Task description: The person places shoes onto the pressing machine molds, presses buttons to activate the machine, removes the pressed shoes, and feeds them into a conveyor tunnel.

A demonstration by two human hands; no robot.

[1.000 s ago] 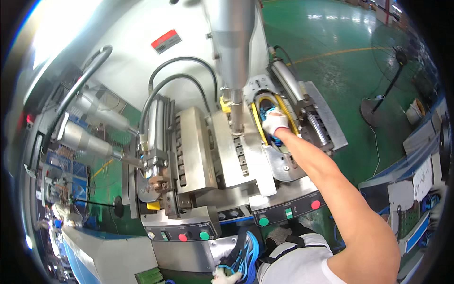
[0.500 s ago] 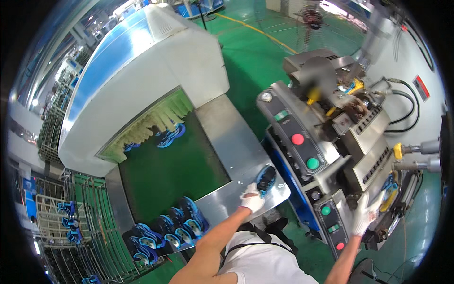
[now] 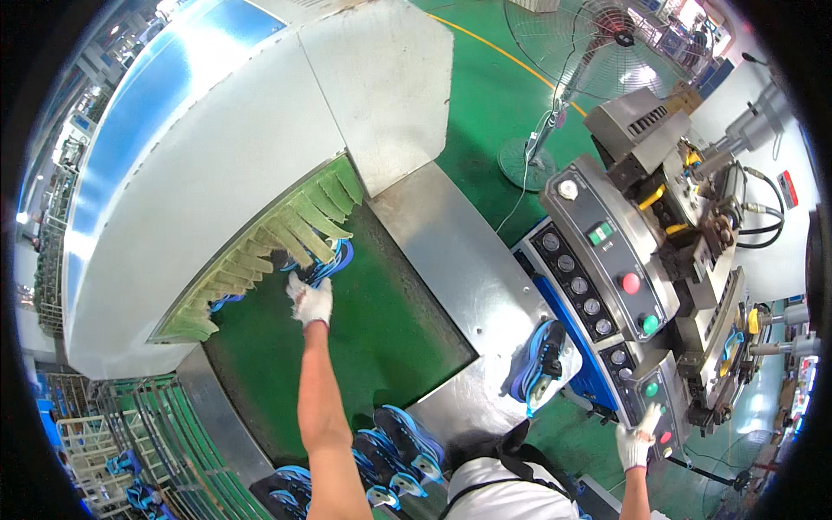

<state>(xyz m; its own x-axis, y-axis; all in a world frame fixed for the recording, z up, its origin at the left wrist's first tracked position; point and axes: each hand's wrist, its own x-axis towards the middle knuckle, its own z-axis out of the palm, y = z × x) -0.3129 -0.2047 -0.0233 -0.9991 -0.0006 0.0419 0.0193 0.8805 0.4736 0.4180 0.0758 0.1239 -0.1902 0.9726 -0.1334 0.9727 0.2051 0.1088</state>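
A blue shoe (image 3: 328, 263) lies on the green conveyor belt (image 3: 381, 321), right at the mouth of the grey tunnel housing (image 3: 225, 156), half under the hanging yellowish curtain strips (image 3: 286, 234). The left hand (image 3: 310, 301), in a white glove, reaches out along the belt and touches the near end of that shoe; whether its fingers are clenched on it I cannot tell. A second blue shoe (image 3: 227, 301) peeks out under the strips further left. On the steel surface (image 3: 468, 260) beside the belt, another blue and white shoe (image 3: 542, 364) sits on its side at the near right corner, apart from both hands. More blue shoes (image 3: 390, 451) lie in a row at the near end of the belt, close to the person's body. The right hand (image 3: 637, 440), also gloved white, rests against the lower control panel (image 3: 654, 399) of the grey press machine (image 3: 659, 225), near its coloured buttons; its grip is too small to make out. A standing fan (image 3: 589, 43) is on the green floor (image 3: 494, 95) beyond.
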